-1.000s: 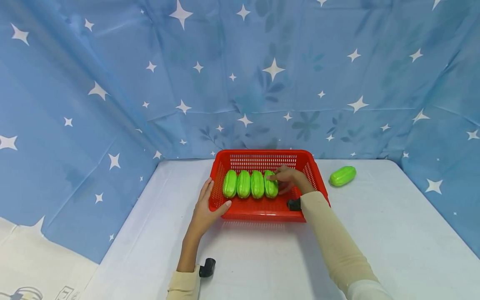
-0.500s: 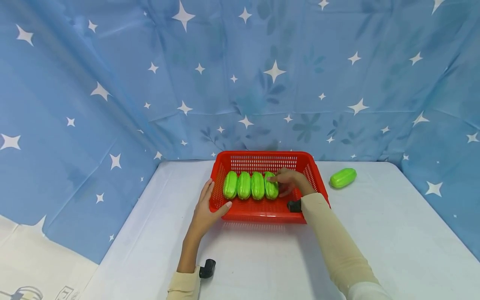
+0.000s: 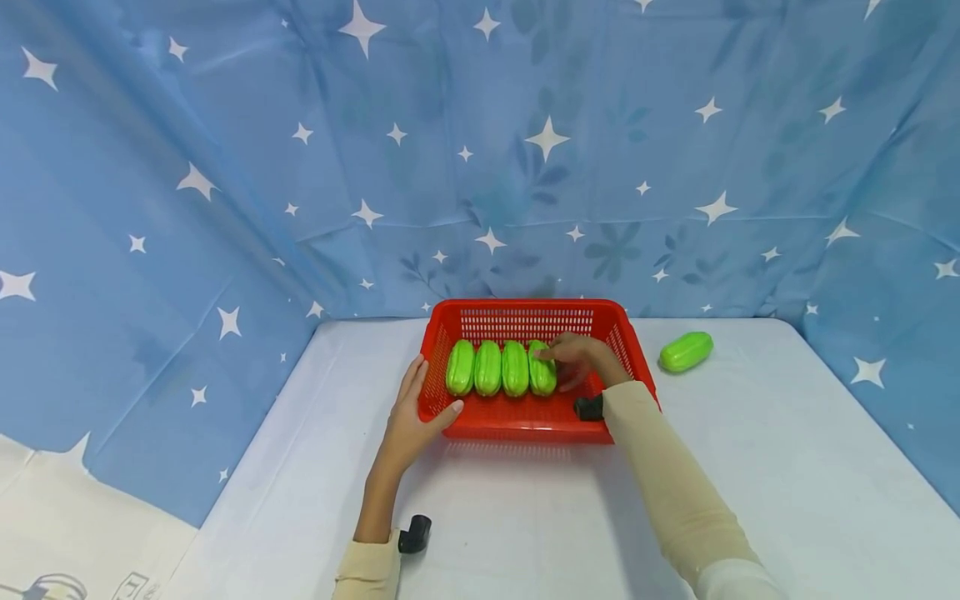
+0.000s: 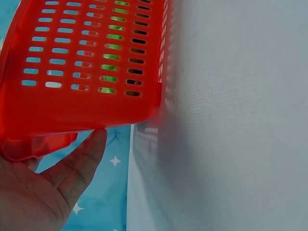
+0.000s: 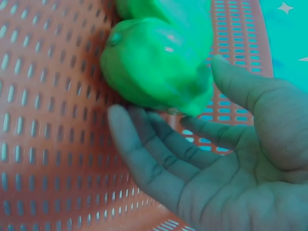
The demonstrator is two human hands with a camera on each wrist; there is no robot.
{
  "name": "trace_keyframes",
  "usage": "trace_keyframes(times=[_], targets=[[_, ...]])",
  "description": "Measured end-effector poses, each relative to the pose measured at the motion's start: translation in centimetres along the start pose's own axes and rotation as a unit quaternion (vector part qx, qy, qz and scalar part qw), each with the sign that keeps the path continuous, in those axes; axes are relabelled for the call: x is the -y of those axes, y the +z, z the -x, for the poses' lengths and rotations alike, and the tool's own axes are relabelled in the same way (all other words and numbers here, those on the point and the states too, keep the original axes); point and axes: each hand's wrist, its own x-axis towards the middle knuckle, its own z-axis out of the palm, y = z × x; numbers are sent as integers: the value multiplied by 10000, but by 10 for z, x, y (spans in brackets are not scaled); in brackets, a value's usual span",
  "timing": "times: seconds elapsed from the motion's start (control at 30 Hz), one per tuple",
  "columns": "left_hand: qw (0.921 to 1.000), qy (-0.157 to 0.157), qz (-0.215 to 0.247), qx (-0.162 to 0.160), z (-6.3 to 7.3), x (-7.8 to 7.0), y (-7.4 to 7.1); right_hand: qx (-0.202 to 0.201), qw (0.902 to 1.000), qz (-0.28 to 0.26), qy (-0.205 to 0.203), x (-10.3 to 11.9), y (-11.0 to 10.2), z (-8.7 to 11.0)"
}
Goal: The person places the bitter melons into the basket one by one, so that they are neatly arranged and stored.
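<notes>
Several glossy green, oblong ridged fruits (image 3: 487, 368), starfruit-like, stand side by side in the left and middle of the red slotted basket (image 3: 525, 425). My right hand (image 3: 573, 358) reaches inside the basket at the rightmost fruit (image 3: 542, 379). Its thumb lies at the top of this fruit (image 5: 154, 67); its loosely bent fingers (image 5: 166, 163) are beside and below it, with a gap showing in the right wrist view. Spread around the basket's front left corner is my left hand (image 3: 408, 425), thumb over the front rim, straight fingers along the left side.
One more green fruit (image 3: 686, 352) lies on the white-covered table (image 3: 750, 467), right of the basket. A blue star-patterned curtain (image 3: 495, 167) hangs close behind the basket and along both sides. A small black wrist camera (image 3: 415, 535) projects from my left sleeve.
The head view shifts slightly and returns. Both hands keep their places at the basket and the rightmost fruit, with only slight movement of the right fingers. The fruits stay where they were.
</notes>
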Motion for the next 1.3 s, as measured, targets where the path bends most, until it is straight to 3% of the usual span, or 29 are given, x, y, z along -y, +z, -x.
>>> trace_keyframes(times=[0.4,0.5,0.63,0.77,0.93,1.13,1.3], targets=[[10000,24,-44,-6,-2,0,0,219,9992,323,-43,5,-21,23],[10000,46,-48,7,-3,0,0,144,9990,294,-304,7,-32,34],[10000,70,7,-6,-4,-1,-1,-119,9952,69,-969,8,-49,49],[10000,71,27,-9,-5,-1,-1,-503,9850,-241,-1631,0,-65,61],[10000,39,-21,-2,-4,0,0,-1294,9687,-803,-1961,-24,-83,74],[10000,57,-29,-17,-1,1,1,-2200,9434,-1636,-1867,-62,-96,84],[10000,41,-41,-35,0,2,1,-3171,9172,-2007,-1341,-87,-102,91]])
